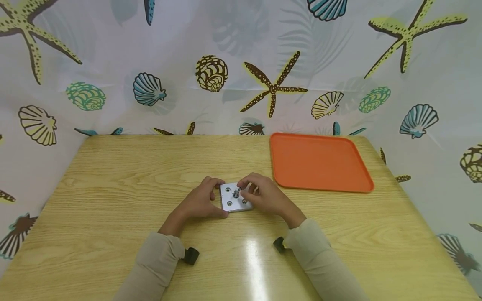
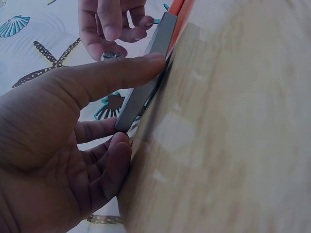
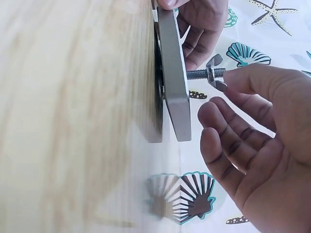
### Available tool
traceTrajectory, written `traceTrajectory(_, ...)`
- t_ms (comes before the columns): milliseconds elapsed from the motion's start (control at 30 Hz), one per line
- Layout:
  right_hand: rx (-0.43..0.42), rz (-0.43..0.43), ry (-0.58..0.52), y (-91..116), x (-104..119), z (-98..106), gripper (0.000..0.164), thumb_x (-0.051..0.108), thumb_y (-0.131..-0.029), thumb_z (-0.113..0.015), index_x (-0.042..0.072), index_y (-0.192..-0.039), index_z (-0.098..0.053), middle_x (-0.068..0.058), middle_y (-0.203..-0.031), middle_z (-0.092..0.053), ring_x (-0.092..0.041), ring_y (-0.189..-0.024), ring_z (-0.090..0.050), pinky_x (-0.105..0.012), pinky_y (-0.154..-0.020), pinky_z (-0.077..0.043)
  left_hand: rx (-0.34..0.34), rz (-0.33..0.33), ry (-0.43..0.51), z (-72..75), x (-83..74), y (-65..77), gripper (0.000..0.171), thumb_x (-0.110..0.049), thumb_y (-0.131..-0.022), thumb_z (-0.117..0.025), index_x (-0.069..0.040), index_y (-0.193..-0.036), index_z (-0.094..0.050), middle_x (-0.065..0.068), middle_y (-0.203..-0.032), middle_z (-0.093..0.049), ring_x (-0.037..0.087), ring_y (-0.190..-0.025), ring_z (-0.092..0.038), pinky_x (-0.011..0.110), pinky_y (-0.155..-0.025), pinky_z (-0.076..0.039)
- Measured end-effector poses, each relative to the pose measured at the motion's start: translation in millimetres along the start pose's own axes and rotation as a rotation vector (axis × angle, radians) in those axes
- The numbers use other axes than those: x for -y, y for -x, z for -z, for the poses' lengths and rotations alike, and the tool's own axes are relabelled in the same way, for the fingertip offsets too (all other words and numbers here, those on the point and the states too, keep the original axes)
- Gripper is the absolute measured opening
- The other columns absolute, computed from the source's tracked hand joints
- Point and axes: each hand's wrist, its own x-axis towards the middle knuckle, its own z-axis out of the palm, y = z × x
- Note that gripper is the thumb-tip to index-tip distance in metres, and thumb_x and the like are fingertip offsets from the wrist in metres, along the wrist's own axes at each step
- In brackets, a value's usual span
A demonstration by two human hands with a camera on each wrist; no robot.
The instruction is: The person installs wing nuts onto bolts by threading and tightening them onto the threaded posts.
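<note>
A square silver metal plate (image 1: 232, 205) with round holes near its corners lies low over the table. From its middle stands a threaded bolt (image 3: 194, 74) carrying a wing nut (image 3: 215, 73), which sits partway along the thread. My left hand (image 1: 201, 200) grips the plate's left side, thumb at the near corner and fingers at the far one. My right hand (image 1: 268, 196) has its thumb and forefinger curled at the wing nut, a fingertip right at the bolt's free end. Its other fingers (image 3: 211, 114) hang loosely curled beside the plate.
An orange tray (image 1: 320, 163) lies at the back right of the wooden table (image 1: 132, 167). A cloth (image 1: 180, 42) printed with shells and starfish hangs behind the table and along its sides.
</note>
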Motion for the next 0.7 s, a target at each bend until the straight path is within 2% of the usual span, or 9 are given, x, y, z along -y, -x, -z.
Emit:
traceTrajectory(167,-0.004,0.017,-0.006,-1.0,-0.5,-0.4,0.012,0.012,-0.094,-0.067,0.009,-0.106,-0.068,-0.006,-0.106,-0.069,-0.016,-0.087,-0.064,-0.026,-0.078,-0.053,-0.001,-0.004,0.003,0.5,-0.1,0.1,0.085,-0.034,-0.069,-0.092,-0.017,-0.141,-0.049,0.005,-0.125,-0.049,0.018,-0.094,-0.048,0.030,-0.075,-0.041)
traceTrajectory(433,-0.025,0.067,-0.007,-0.6,-0.5,-3.3,0.010,0.009,-0.094,-0.065,0.008,-0.103,-0.068,-0.005,-0.096,-0.071,-0.010,-0.080,-0.061,-0.024,-0.070,-0.053,-0.002,-0.003,-0.002,1.3,-2.1,0.5,0.085,-0.032,-0.069,-0.092,-0.016,-0.141,-0.049,0.004,-0.127,-0.050,0.018,-0.095,-0.049,0.030,-0.076,-0.042)
traceTrajectory(700,0.009,0.016,-0.004,-1.7,2.8,-2.6,0.012,0.011,-0.095,-0.064,0.009,-0.107,-0.068,-0.004,-0.092,-0.071,-0.010,-0.080,-0.061,-0.023,-0.072,-0.053,-0.004,0.001,-0.008,0.7,-1.5,0.0,0.085,-0.033,-0.069,-0.092,-0.017,-0.140,-0.049,0.003,-0.125,-0.050,0.018,-0.093,-0.049,0.030,-0.074,-0.041)
